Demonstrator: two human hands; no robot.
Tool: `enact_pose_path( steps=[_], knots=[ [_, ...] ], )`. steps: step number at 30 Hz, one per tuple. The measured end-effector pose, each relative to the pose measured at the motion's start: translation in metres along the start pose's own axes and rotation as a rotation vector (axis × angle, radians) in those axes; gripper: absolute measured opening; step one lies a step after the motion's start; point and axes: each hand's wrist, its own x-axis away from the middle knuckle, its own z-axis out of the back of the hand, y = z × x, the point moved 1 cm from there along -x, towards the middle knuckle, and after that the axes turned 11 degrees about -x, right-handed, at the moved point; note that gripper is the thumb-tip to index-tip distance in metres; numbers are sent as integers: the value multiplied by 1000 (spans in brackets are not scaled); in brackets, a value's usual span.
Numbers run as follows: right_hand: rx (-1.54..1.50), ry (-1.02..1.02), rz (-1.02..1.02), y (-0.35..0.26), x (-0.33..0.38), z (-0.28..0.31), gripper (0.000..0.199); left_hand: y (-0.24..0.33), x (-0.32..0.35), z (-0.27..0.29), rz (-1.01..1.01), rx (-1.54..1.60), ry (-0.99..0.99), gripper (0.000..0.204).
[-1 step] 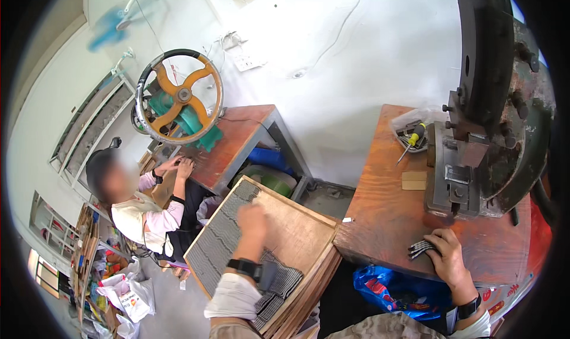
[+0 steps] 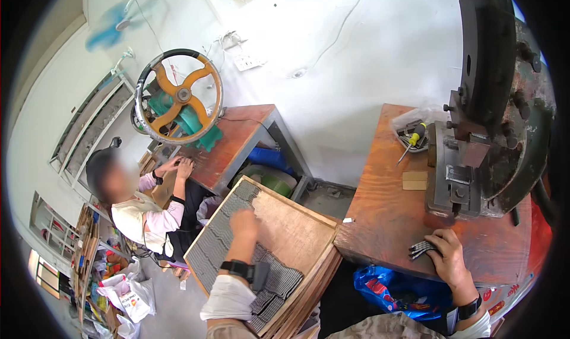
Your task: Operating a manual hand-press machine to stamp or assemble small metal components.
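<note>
My left hand [image 2: 244, 225], blurred by motion, is over a shallow wooden tray [image 2: 300, 220]. Its fingers are too smeared to read. Rows of small, narrow dark-grey pieces [image 2: 217, 235] lie packed along the left and near part of the tray, beside and under that hand. At the near edge of the reddish wooden bench, my right hand [image 2: 449, 254] is closed on a short row of thin grey metal-like pieces [image 2: 421, 249], gripped between thumb and fingers. Their exact kind does not show.
A heavy press machine [image 2: 496, 101] stands on the right bench [image 2: 380, 190], near a yellow-handled screwdriver [image 2: 417, 134] and a tan card [image 2: 414, 181]. A blue bag [image 2: 380, 288] hangs below. At left, a person [image 2: 145, 214] works near a large handwheel [image 2: 183, 94].
My left hand has shifted slightly left and toward me over the tray. The right hand keeps its hold on the thin pieces in the same place.
</note>
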Motion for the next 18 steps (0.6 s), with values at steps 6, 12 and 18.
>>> enact_pose_path(
  steps=[6,12,18],
  knots=[
    [41,15,-33,3,1,-1,36,-27,4,-24,-42,88,-43,23],
    [34,9,-43,1,0,-1,35,-38,-4,-27,-67,100,-84,17],
    [42,8,-34,0,0,-1,35,-27,-3,-30,15,80,-100,18]
  ],
)
